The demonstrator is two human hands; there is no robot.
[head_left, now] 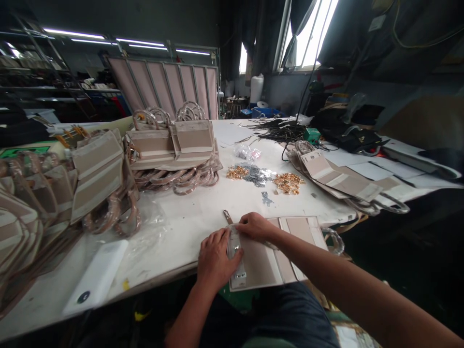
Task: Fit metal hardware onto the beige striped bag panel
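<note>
Nearest the viewer, both hands work on a flat beige bag panel (268, 261) that lies at the near edge of the white bench (188, 212), partly overhanging the person's lap. The left hand (216, 258) rests palm down on the panel's left end, its fingers (232, 263) pressed on a clear-wrapped metal fitting (236, 256) that runs along that edge; they lie flat on it rather than closed round it. The right hand (256, 226) sits just beyond, curled over the top of the same fitting, fingers bent and pinching at it; what exactly they grip is hidden under the knuckles. A wrapped round handle (335, 241) sticks out from the panel's right side.

To the left on the bench, a white rectangular block (97, 275) lies near the edge, beside a crumpled clear plastic sheet (152, 227). Farther out, in the middle, little heaps of gold hardware (288, 182) and silver hardware (257, 175) are scattered, well apart from the hands. A fanned row of beige bags (340, 179) lies to the right, a tall stack of the same bags (174, 150) with wrapped ring handles stands left of centre, and more bags (54, 193) crowd the far left. Beyond them are black cords (279, 130), a green box (311, 134), a pink ribbed panel (166, 84) and bright windows (311, 29).
</note>
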